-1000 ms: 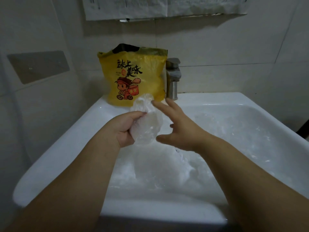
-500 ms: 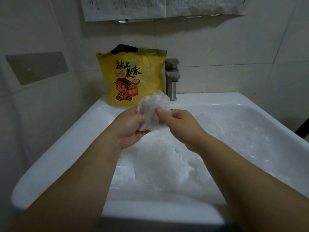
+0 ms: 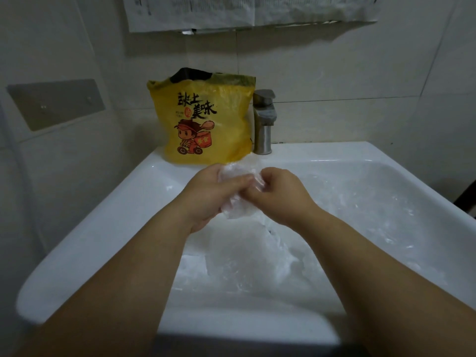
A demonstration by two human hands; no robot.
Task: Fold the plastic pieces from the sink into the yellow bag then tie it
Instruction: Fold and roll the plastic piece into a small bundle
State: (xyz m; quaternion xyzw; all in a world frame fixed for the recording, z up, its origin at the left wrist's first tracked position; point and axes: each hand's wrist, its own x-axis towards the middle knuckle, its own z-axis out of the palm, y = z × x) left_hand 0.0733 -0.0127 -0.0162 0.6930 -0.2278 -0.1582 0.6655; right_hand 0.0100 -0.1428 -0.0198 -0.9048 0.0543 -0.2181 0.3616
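While both work above the sink (image 3: 103,228), the left hand (image 3: 208,191) & right hand (image 3: 280,194) each grip one clear plastic piece (image 3: 237,210) btwn them, fingers curled round it, prob. to squash it small for packing. More plastic pieces (image 3: 244,266) lie in the basin below. Yellow bag (image 3: 206,119) stands upright on the back ledge, just beside the tap (image 3: 262,122), mouth apparently open at top, likely so the wad drops straight in. Not tied yet.
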